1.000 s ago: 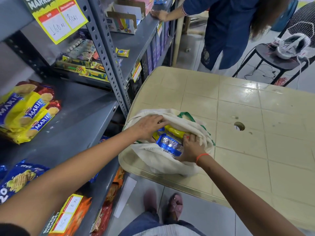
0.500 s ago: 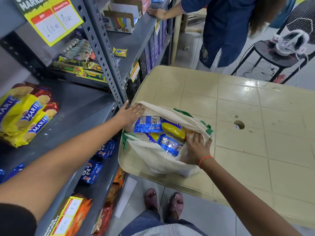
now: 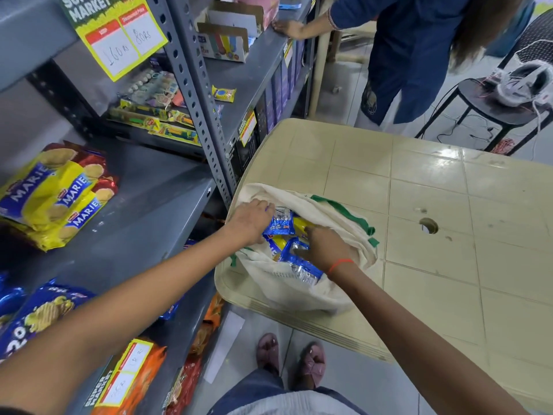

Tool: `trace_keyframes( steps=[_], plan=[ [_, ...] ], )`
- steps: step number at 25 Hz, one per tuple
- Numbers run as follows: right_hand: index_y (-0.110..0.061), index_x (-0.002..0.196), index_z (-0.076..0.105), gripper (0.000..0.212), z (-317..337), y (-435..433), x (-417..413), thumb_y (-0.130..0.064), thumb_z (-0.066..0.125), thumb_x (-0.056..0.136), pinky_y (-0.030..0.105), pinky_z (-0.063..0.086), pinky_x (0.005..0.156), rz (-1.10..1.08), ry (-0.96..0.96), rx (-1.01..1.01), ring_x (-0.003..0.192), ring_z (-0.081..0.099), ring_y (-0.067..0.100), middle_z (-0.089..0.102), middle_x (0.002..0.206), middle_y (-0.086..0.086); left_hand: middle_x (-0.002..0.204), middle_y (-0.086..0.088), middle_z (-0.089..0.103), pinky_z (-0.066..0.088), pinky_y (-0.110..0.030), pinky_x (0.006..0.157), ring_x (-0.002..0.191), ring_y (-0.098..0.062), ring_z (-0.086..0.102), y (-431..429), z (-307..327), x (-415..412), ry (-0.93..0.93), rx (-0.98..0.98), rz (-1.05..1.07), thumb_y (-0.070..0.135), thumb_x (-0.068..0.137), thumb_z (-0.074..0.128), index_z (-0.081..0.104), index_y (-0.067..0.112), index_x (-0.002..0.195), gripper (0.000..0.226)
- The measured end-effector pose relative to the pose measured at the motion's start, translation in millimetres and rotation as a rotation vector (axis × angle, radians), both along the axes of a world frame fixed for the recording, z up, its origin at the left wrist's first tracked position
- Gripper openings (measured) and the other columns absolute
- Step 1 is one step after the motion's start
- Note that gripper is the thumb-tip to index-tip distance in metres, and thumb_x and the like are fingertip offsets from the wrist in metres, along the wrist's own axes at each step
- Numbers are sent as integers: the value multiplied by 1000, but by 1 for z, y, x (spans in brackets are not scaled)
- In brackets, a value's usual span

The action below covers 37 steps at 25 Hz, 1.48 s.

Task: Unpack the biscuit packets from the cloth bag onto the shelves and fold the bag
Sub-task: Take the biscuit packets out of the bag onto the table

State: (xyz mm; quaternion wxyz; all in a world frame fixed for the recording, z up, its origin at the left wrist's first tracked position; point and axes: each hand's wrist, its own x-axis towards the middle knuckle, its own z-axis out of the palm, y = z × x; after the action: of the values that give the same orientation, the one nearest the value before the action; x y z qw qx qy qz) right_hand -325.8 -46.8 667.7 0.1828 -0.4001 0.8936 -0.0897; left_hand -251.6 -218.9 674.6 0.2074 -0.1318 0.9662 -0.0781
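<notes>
Cloth bag [image 3: 299, 292] lies open on counter [image 3: 449, 265] near corner. Right hand [image 3: 324, 248] palm-down inside bag mouth, fingers curled onto blue biscuit packet [image 3: 300, 265]; grip unclear. Left hand [image 3: 251, 220] at bag's far rim, fingers closed on small blue packet [image 3: 281, 224]. Marie packets [image 3: 57, 193] on shelf [image 3: 143, 211] left of bag.

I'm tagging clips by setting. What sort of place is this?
Most likely a small grocery shop or a mock supermarket: grey slotted metal shelves, "Super Market" price cards with handwritten prices, and stacked Marie biscuit packets.
</notes>
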Motion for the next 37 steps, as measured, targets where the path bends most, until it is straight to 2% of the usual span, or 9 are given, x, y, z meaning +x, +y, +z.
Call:
trace_keyframes(
  steps=[5,9,14,18,21,25,29,34,37],
  plan=[
    [-4,119,54,44,-10,-42,-3,-22,68,81,39,49,83,-164,-298,-92,102,61,35,65,116,19,129,-11,53,47,-36,86,115,-28,54,7,-11,2,150,-75,-66,22,86,59,40,6,130,51],
    [-7,125,54,53,-7,-37,-6,-15,73,77,35,46,91,-243,-366,-364,111,60,32,64,122,16,116,-9,61,46,-35,81,105,-26,59,-1,10,-6,287,17,-73,32,81,63,52,9,116,43],
    [-10,120,56,52,18,-19,-13,-12,78,74,32,51,93,-283,-643,-779,109,62,19,66,118,9,88,-5,70,49,-33,69,83,-24,66,-23,84,-10,536,653,202,40,66,74,68,17,96,39],
    [-11,106,63,34,34,4,-26,-17,77,76,29,60,71,-343,-829,-989,85,72,17,73,96,7,91,-8,74,59,-32,74,77,-16,72,-16,104,-30,627,1309,499,21,73,79,69,10,100,31],
    [-1,105,63,32,29,39,-39,-17,73,79,35,61,71,-529,-963,-1075,81,72,24,73,96,15,90,-9,70,54,-27,75,77,-19,65,27,84,-51,668,1648,784,19,79,73,65,12,91,15],
    [5,109,62,31,14,99,-67,-14,66,86,34,62,71,-730,-998,-1114,73,71,20,71,96,17,100,-14,68,53,-28,72,79,-21,64,105,37,-73,481,1624,867,15,84,68,64,2,108,27],
    [7,112,61,35,-7,161,-102,-17,67,86,39,62,73,-888,-858,-951,73,71,23,70,96,20,114,-27,65,57,-26,60,71,-21,65,185,-2,-108,440,1619,894,2,85,63,57,-8,118,34],
    [4,119,51,35,-35,193,-143,-9,62,89,55,50,95,-943,-611,-812,107,62,41,62,120,27,122,-24,63,53,-51,92,105,-38,65,240,-38,-166,502,1415,939,2,86,60,52,0,124,39],
    [1,127,47,38,-53,189,-164,-7,56,91,55,47,99,-902,-631,-689,113,59,40,59,127,25,117,-22,66,54,-51,89,102,-36,66,243,-54,-190,469,1318,879,-2,83,55,57,5,119,37]
  ],
)
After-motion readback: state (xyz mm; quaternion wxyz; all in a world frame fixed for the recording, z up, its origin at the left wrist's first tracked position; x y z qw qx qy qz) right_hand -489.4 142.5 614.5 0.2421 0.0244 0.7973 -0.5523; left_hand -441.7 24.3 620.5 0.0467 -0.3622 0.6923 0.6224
